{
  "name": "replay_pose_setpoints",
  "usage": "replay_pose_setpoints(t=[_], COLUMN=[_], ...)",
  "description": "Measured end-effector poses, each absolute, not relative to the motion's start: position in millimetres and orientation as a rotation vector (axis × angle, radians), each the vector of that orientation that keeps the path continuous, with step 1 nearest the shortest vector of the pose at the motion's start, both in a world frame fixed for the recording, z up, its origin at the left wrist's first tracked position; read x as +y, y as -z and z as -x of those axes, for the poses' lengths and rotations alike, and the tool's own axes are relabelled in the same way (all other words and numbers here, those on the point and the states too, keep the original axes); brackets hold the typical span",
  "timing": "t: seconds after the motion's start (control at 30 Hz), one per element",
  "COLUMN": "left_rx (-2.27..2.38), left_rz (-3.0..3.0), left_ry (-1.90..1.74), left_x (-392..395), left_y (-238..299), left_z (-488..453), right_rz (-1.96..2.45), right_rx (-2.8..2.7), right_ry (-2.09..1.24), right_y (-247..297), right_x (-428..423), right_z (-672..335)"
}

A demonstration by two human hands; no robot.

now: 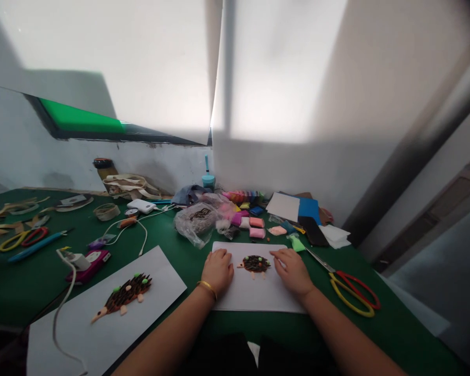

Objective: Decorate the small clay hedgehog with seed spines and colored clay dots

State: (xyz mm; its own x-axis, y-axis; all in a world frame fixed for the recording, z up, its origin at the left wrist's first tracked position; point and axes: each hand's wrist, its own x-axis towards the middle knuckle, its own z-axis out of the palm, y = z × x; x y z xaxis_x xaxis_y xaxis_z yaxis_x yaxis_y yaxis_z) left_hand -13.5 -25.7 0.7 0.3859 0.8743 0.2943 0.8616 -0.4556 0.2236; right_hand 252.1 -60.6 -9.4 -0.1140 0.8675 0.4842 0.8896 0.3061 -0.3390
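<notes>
A white sheet of paper (238,297) lies in front of me with a small hedgehog picture (254,263) on it. Its body is dark and spiky, with green and peach dots, a peach snout and small peach feet. My left hand (218,269), a gold bangle at its wrist, rests on the left part of the sheet with fingers lying down. On the right side my right hand (292,267) rests open, its index finger pointing at the hedgehog's tail end. Neither hand holds anything visible. A larger sheet (74,334) at the left bears a bigger, similar hedgehog (125,295).
Red-and-yellow scissors (352,292) lie right of the sheet. Behind it are coloured clay packets (257,222), a plastic bag (196,222) of dark bits and a black phone (312,231). White cables, a purple device (90,266) and another pair of scissors (23,238) lie left.
</notes>
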Motion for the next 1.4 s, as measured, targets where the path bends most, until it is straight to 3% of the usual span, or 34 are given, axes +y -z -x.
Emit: replay_pose_setpoints(t=[0.2,0.43,0.63,0.73,0.83,1.03,1.4], left_rx=[1.635,1.631,1.597,1.596,1.593,1.647,1.902], left_rz=[-2.581,-2.586,-2.607,-2.615,-2.621,-2.621,-2.58], left_ry=[-0.574,-0.609,-0.604,-0.6,-0.59,-0.401,-0.45], left_x=[-24.6,-22.7,-20.2,-20.8,-20.2,-0.2,25.7], left_y=[1.6,5.9,9.0,8.4,4.8,-12.9,-5.6], left_z=[13.5,13.0,12.9,13.9,15.1,16.1,20.2], right_rz=[2.0,1.908,1.486,1.498,1.659,1.853,1.89], right_rx=[-1.867,-1.849,-1.702,-1.574,-1.577,-1.958,-2.013], right_ry=[0.063,0.016,-0.546,-0.668,-0.497,0.159,0.302], right_y=[24.3,19.0,-1.5,-4.3,-3.6,15.9,24.5], right_x=[-50.0,-52.7,-48.4,-36.8,-28.8,-33.1,-35.6], right_z=[-268.1,-262.4,-235.2,-235.0,-253.0,-287.2,-282.9])
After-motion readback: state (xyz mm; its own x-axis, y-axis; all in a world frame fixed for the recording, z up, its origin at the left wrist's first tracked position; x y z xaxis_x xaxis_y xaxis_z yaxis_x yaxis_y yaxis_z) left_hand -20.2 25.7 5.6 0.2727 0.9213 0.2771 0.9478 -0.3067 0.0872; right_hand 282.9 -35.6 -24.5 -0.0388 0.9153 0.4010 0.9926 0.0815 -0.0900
